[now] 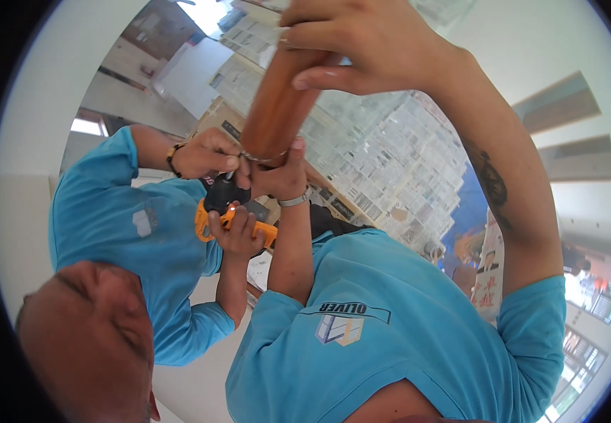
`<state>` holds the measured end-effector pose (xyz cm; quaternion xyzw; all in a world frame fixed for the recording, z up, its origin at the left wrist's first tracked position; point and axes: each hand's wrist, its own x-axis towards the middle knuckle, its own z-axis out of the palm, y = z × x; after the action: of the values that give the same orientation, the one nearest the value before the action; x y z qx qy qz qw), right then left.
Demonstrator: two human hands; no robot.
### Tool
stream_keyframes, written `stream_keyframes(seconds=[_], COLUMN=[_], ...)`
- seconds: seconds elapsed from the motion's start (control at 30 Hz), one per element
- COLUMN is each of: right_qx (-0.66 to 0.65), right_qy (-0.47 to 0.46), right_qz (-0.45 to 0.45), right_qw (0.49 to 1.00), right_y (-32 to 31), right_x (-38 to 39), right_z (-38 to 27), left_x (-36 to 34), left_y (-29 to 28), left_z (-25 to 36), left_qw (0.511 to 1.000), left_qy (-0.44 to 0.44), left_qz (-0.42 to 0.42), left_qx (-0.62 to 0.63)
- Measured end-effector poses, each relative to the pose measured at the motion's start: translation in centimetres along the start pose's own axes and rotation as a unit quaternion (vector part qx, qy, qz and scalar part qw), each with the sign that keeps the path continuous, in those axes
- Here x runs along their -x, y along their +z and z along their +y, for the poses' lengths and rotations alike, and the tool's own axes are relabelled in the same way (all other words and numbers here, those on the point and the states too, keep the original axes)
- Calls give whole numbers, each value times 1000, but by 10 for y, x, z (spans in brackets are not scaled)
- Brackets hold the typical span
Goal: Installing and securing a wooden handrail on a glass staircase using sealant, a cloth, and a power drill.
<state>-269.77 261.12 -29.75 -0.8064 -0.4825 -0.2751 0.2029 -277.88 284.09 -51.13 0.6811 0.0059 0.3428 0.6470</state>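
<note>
A smooth reddish-brown cylinder (277,106), like polished wood, slants between my two hands. My right hand (362,49) is closed around its upper part, thumb along the near side. At its lower end my left hand (284,176) steadies it with curled fingers. A thin beaded or ragged band (267,156) rings that lower end; its kind is unclear. A co-worker's hand (214,151) pinches at the same end, next to my left fingers. The co-worker's other hand (237,233) grips an orange and black power drill (224,197), its front pointing up at the cylinder's end.
The co-worker, in a blue shirt (101,197), stands close on my left. Behind the cylinder are a cardboard box (224,116) and a wide surface of pale, paper-like sheets (383,155). A printed banner (489,275) stands to the right, past my torso.
</note>
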Motion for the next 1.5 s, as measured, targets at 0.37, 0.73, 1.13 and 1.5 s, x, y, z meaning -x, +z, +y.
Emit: stream_keyframes(seconds=[0.37, 0.73, 1.13, 1.5], right_qx=[76, 77, 69, 90], right_qy=[5, 18, 6, -9], right_qz=[-33, -58, -77, -108], right_qw=[997, 995, 995, 990], right_y=[19, 27, 33, 55], right_x=[-27, -46, -43, -20], right_z=[-48, -98, -131, -177], left_x=[1, 9, 33, 70], left_y=[-40, -77, -100, -131], left_z=[45, 59, 63, 54], left_qw=[998, 995, 991, 994], left_qy=[-58, -61, -52, -21], left_qz=[22, 32, 20, 38], left_qx=[-21, -76, -120, -104])
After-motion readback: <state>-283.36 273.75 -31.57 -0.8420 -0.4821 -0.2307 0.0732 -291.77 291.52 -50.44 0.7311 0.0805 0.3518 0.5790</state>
